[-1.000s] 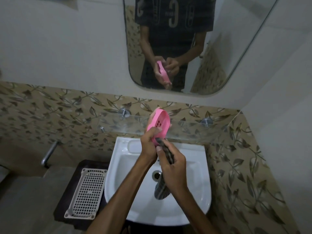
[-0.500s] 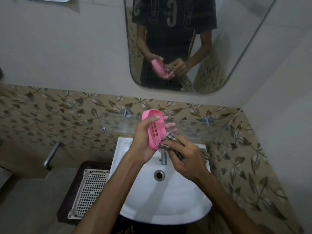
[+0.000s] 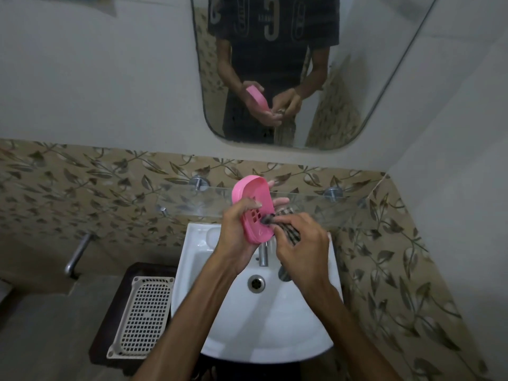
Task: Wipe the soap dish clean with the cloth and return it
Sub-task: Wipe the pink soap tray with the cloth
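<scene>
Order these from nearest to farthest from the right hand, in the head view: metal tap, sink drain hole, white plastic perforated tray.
From the right hand:
1. Metal tap, just to its left.
2. Sink drain hole, below-left in the basin.
3. White plastic perforated tray, far left, beside the sink.

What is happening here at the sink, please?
A person stands at a white sink and cleans a pink soap dish. The left hand holds the dish tilted up on its edge above the basin, thumb on its inner face. The right hand grips a dark striped cloth and presses its bunched tip against the slotted inside of the dish. The dish is not yet back in its place. A glass shelf runs along the wall behind the hands.
</scene>
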`<state>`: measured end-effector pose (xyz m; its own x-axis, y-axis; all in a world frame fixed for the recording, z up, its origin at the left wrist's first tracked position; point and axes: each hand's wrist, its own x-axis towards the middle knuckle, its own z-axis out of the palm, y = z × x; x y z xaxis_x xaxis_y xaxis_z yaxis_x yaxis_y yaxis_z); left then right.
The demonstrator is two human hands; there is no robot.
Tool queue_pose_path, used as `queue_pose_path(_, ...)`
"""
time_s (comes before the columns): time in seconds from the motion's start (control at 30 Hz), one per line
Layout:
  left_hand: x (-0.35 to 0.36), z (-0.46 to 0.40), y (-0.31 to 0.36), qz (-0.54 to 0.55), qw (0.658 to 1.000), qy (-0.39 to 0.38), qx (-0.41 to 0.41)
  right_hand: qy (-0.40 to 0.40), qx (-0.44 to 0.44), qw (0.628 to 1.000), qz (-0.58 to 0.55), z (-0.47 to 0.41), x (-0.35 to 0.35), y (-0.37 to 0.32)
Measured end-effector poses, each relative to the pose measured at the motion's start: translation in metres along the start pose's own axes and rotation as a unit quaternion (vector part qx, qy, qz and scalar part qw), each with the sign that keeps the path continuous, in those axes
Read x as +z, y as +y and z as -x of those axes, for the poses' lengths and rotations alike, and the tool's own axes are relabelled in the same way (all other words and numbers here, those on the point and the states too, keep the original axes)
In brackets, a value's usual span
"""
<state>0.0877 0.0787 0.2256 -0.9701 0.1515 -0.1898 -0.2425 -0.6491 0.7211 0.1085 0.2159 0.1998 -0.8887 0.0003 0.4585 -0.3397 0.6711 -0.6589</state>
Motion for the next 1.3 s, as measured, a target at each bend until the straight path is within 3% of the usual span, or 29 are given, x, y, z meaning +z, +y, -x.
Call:
queue_pose_path(0.13, -0.010, -0.002, -0.012, -0.011, 1.000, 0.021, 0.015, -0.092, -0.015, 0.996, -0.003, 0.005, 0.003, 0.000)
queue_pose_path(0.27, -0.010, -0.006, -0.013, -0.011, 1.000, 0.005, 0.021, -0.072, 0.020, 0.997, 0.019, 0.000, 0.003, -0.001)
queue_pose_path(0.37, -0.011, -0.008, -0.013, -0.010, 0.999, 0.009, 0.029, -0.107, 0.002, 0.994, -0.020, 0.000, 0.004, -0.001)
queue_pose_path(0.47, -0.010, -0.008, -0.013, 0.005, 1.000, -0.006, 0.023, -0.061, 0.046, 0.997, -0.013, -0.008, 0.005, 0.006)
queue_pose_path(0.6, -0.014, -0.008, -0.014, 0.012, 1.000, 0.014, 0.018, -0.089, 0.014, 0.995, -0.035, 0.002, 0.008, -0.003)
queue_pose_path(0.73, -0.015, -0.008, -0.019, 0.033, 0.999, -0.007, 0.023, -0.078, 0.056, 0.995, -0.006, -0.004, 0.005, 0.004)
queue_pose_path(0.83, -0.018, -0.006, -0.021, 0.030, 0.999, 0.006, 0.036, -0.124, 0.030, 0.991, -0.042, 0.007, 0.003, -0.004)
queue_pose_path(0.97, -0.013, -0.008, -0.023, 0.015, 0.998, -0.023, 0.054, -0.079, 0.055, 0.995, 0.002, -0.003, 0.000, 0.006)
queue_pose_path(1.1, -0.016, -0.009, -0.023, 0.007, 0.997, 0.000, 0.072, -0.110, 0.036, 0.993, -0.037, 0.005, 0.003, 0.000)
queue_pose_path(1.23, -0.014, -0.008, -0.027, 0.009, 0.996, -0.018, 0.081, -0.066, 0.056, 0.996, -0.011, 0.003, 0.005, 0.006)
queue_pose_path(1.3, -0.017, -0.008, -0.027, -0.001, 0.996, 0.001, 0.090, -0.096, 0.045, 0.994, -0.040, 0.010, 0.006, 0.000)
